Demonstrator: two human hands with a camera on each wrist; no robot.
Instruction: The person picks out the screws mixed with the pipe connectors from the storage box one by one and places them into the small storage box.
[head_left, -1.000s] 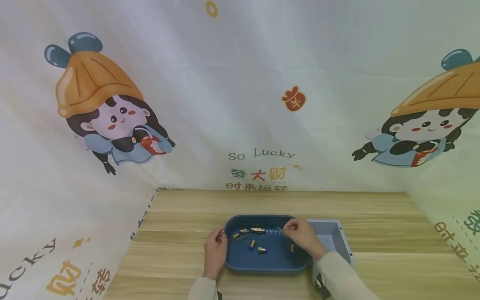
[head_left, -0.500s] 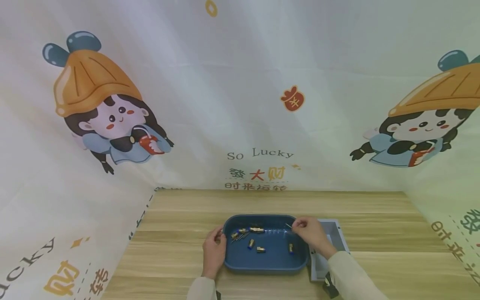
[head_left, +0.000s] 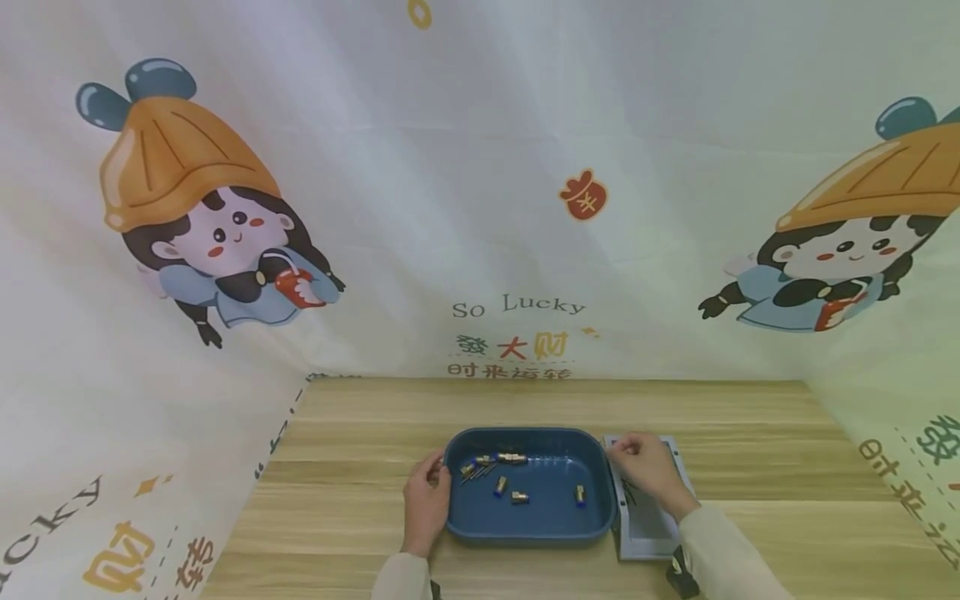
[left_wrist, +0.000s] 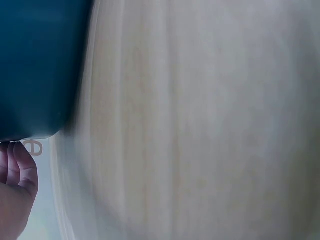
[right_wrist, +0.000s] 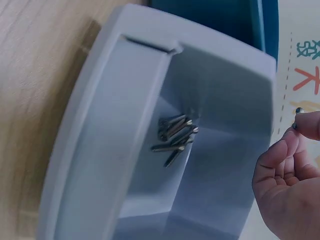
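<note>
My left hand (head_left: 425,500) grips the left rim of a blue tray (head_left: 536,523); in the left wrist view its bent fingers (left_wrist: 22,165) meet the tray's end wall. Brass pneumatic fittings with blue collars (head_left: 520,497) lie scattered in the tray, with several thin screws (head_left: 480,473) at its left side. My right hand (head_left: 652,473) is above the far part of a grey bin (head_left: 648,550), right of the tray. Between thumb and forefinger it pinches a small metal screw (right_wrist: 299,111), mostly hidden by the fingertips. Several screws (right_wrist: 175,135) lie in a pile inside the bin.
The tray and bin stand side by side on a wood-grain table (head_left: 337,483). A printed cloth (head_left: 480,208) hangs behind the table and along both sides. The bin's raised walls border its screws.
My right hand has moved right with the pinched screw, from over the tray to over the grey bin. My left hand keeps its place at the tray's rim.
</note>
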